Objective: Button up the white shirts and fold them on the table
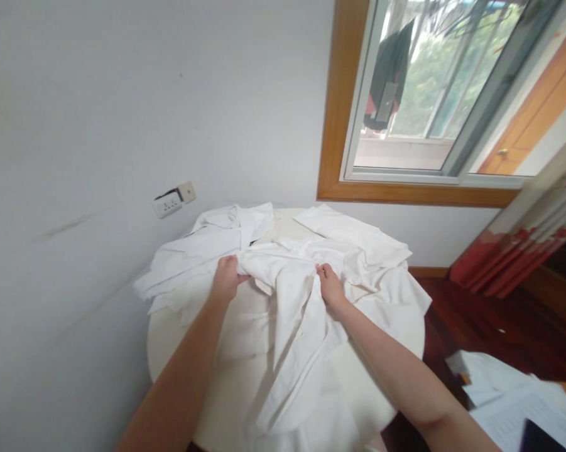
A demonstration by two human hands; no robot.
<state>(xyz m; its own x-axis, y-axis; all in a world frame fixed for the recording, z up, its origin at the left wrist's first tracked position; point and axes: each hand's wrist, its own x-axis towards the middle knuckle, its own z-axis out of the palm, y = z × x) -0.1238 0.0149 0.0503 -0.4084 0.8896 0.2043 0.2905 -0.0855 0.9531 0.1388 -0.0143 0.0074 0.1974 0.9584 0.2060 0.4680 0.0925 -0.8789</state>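
A white shirt (294, 301) is stretched between my two hands over a round cream table (245, 389), its lower part hanging in folds toward me. My left hand (227, 276) is closed on the shirt's left end. On the other side my right hand (330, 285) pinches the fabric with the thumb on top. Small buttons seem to show on the hanging part. Left of my left hand lies a pile of white garments (193, 248). More white clothing (358, 238) is spread to the right, partly against the held shirt; where one piece ends is hard to tell.
The table stands against a pale wall (98, 125) with a power socket (168, 204). A wood-framed window (327, 150) is at the back right, a red and cream curtain (509, 257) beside it. Papers (522, 402) lie at the lower right above a dark red floor (475, 320).
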